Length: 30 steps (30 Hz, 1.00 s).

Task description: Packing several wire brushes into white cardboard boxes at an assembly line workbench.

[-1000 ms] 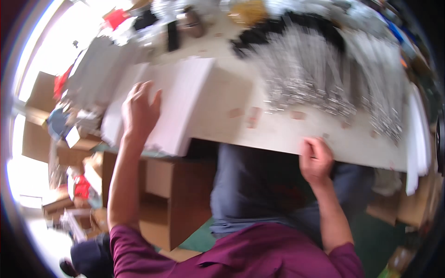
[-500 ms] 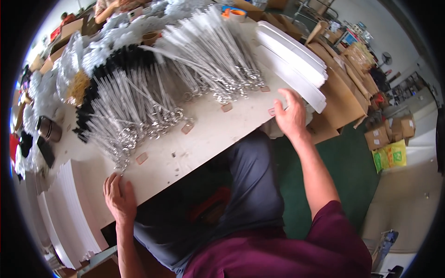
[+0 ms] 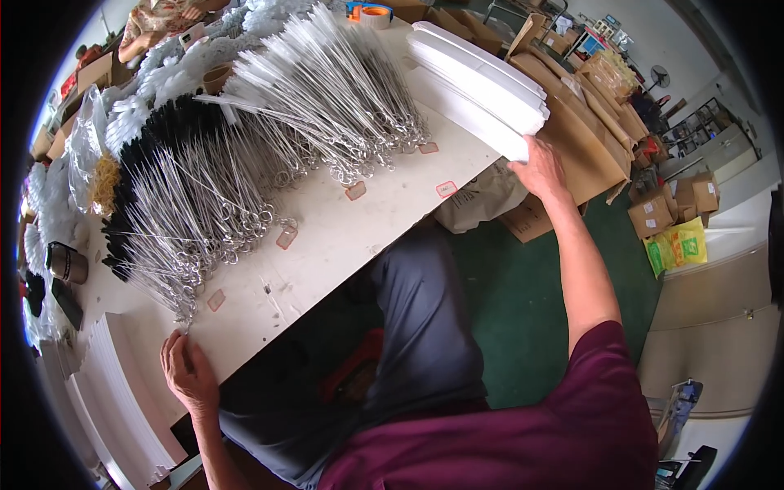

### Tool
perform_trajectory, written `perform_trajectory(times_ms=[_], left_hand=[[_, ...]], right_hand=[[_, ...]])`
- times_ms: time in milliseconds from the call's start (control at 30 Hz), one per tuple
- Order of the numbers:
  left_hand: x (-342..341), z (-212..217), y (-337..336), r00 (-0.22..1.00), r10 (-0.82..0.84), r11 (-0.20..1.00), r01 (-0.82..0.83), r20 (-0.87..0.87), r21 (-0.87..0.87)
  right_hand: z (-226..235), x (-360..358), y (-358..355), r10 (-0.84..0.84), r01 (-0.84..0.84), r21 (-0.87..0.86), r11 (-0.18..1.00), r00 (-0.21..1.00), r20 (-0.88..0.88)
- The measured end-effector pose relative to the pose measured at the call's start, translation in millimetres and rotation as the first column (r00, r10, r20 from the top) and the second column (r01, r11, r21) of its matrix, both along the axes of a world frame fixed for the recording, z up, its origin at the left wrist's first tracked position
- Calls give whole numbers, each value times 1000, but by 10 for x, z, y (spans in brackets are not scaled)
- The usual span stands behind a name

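Note:
My right hand (image 3: 541, 169) grips the near end of a tall stack of white sheets (image 3: 476, 77) at the right end of the white table (image 3: 343, 237). My left hand (image 3: 189, 373) rests on the table's front edge at the left, fingers curled, next to the ring ends of a heap of wire brushes (image 3: 196, 220). A second heap of wire brushes (image 3: 327, 98) with white bristles lies fanned out across the table's middle. Another pile of white sheets (image 3: 114, 400) lies just left of my left hand.
Small paper tags (image 3: 445, 189) dot the table front. A brown cup (image 3: 65, 261) stands at the far left. Cardboard boxes (image 3: 572, 122) and a grey sack (image 3: 482, 200) sit right of the table on green floor (image 3: 523, 302). A tape roll (image 3: 374, 13) lies at the back.
The view has swung from the left end of the table to the right. My right hand has gone from the table edge to the stack of white sheets; my left hand left the left pile for the edge.

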<state>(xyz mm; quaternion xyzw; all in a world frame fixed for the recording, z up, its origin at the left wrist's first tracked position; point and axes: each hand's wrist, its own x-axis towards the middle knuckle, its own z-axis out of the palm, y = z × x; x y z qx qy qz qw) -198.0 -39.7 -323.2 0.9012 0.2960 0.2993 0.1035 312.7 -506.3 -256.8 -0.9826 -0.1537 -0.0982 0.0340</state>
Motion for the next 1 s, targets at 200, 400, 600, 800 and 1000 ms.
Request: perform_trajectory(times_ms=[200, 400, 600, 800, 1000], left_hand=[[11, 29, -15, 1000, -1, 1000, 2, -10, 15], [-8, 22, -18, 1000, 15, 1000, -15, -4, -17], [-5, -18, 12, 1000, 6, 1000, -6, -2, 15], [33, -8, -23, 1000, 2, 1000, -1, 27, -11], [-56, 82, -23, 999, 5, 999, -7, 36, 51]], right_hand=[[5, -19, 10, 21, -21, 7, 1000, 1000, 13], [195, -170, 81, -24, 33, 86, 996, 993, -111], [153, -123, -72, -27, 35, 122, 992, 997, -71], [259, -232, -142, 42, -51, 155, 987, 997, 65], [261, -513, -63, 47, -104, 524, 846, 991, 122]])
